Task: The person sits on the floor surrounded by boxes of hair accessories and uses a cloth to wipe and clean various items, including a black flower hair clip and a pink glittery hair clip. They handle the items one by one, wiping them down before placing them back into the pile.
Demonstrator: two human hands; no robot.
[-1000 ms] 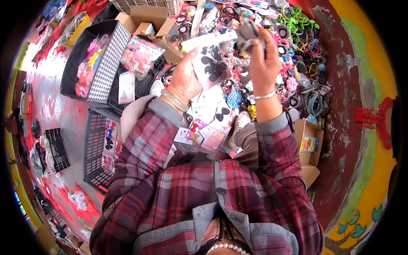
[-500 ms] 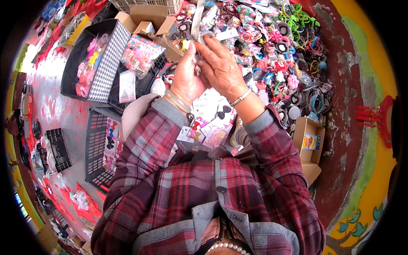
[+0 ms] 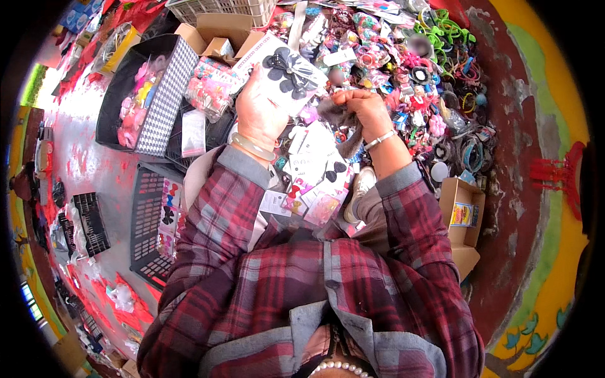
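My left hand [image 3: 259,114] grips the lower left edge of a white card [image 3: 271,49] that carries a large black hair bow [image 3: 291,72]. The card is tilted with the bow facing up. To its right, my right hand [image 3: 370,114] pinches a crumpled grey-brown cloth [image 3: 338,114], which hangs close to the card's lower right corner. Whether the cloth touches the card I cannot tell. Below both hands lie several white cards [image 3: 307,157] with small bows, overlapping between my legs.
A heap of packaged hair accessories [image 3: 403,82] spreads ahead and right. On the left stand a houndstooth bin [image 3: 171,104] and a dark slotted basket [image 3: 146,217] holding carded bows. A small cardboard box [image 3: 465,189] is by my right arm. An opened carton [image 3: 220,26] sits behind.
My hands were together over the pile and have moved apart. The bow card now faces up in my left hand, and the cloth shows in my right hand, lower and further right.
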